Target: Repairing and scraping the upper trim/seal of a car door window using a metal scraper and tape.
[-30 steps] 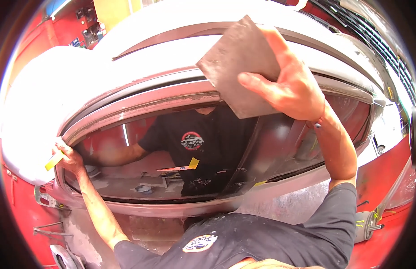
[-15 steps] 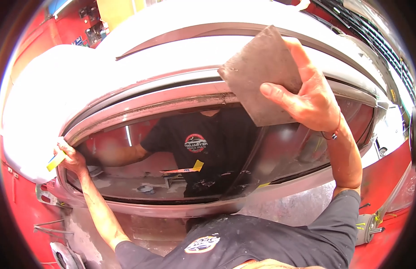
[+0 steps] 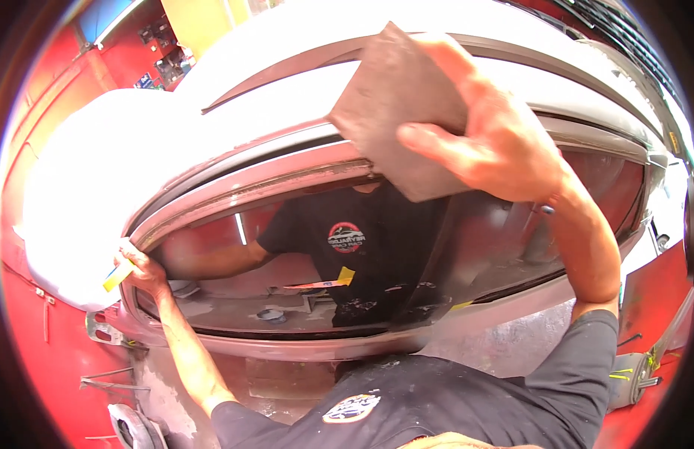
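Observation:
In my right hand (image 3: 504, 142) is a flat grey-brown sheet (image 3: 399, 112) with straight edges, which looks like sandpaper. My thumb lies across its near face and the other fingers are behind it. It is raised over the top edge of a car door, hiding part of the frame and roof edge. My left hand (image 3: 145, 271) is closed round the front corner of the door frame (image 3: 234, 183), its fingertips partly hidden. Next to those fingers sticks out a yellow strip (image 3: 119, 276) with a bluish end; I cannot tell whether they pinch it. Dark window glass (image 3: 287, 254) reflects my shirt and arm.
Beyond the door is the white, glaring car roof (image 3: 287, 93) with a dark trim strip (image 3: 302, 63). Yellow tape (image 3: 347, 277) shows on the glass. A red wall (image 3: 32, 224) stands at the left, and a grey car part (image 3: 133, 428) lies at the lower left.
The whole view has shifted slightly. My right hand and the sheet have moved left and up along the door's top edge. My left hand keeps its place on the frame.

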The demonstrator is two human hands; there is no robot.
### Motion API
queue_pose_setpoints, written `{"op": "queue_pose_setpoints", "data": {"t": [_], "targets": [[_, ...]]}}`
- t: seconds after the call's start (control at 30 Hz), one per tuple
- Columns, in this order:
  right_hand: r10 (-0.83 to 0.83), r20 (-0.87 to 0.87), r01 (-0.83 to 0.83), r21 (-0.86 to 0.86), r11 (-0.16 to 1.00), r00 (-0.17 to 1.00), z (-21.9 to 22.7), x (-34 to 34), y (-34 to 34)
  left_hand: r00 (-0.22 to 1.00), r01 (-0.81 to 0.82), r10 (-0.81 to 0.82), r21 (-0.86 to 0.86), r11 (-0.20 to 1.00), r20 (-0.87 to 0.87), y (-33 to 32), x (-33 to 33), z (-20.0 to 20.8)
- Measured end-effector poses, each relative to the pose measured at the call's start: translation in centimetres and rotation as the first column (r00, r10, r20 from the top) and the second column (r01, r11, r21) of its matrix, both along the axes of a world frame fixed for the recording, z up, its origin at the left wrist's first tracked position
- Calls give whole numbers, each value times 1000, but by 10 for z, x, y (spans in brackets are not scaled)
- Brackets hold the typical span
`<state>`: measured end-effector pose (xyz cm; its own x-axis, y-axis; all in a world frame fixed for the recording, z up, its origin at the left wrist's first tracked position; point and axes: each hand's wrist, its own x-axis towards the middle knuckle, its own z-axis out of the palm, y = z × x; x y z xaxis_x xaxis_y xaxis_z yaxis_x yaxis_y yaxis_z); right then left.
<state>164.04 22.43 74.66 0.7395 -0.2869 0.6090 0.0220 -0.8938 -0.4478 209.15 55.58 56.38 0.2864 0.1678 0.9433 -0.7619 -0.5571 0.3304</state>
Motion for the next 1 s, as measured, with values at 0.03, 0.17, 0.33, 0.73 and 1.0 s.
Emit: {"op": "queue_pose_setpoints", "data": {"t": [0.03, 0.17, 0.33, 0.73, 1.0], "targets": [[36, -43, -32, 86, 996, 998, 0, -5, -1, 1000, -7, 7, 5, 1000, 6, -1, -1, 1], [-26, 73, 39, -179, 983, 997, -11, 15, -1, 997, -62, 61, 36, 997, 37, -3, -5, 5], [-41, -18, 38, -111, 993, 999, -7, 4, 3, 1000, -29, 29, 33, 999, 0, 2, -2, 1], [23, 52, -19, -68, 997, 998, -7, -2, 8, 995, -71, 68, 44, 997, 70, -3, -1, 3], [45, 58, -39, -96, 995, 997, -5, 4, 8, 996, -28, 29, -16, 999, 90, -2, 3, 3]]}}
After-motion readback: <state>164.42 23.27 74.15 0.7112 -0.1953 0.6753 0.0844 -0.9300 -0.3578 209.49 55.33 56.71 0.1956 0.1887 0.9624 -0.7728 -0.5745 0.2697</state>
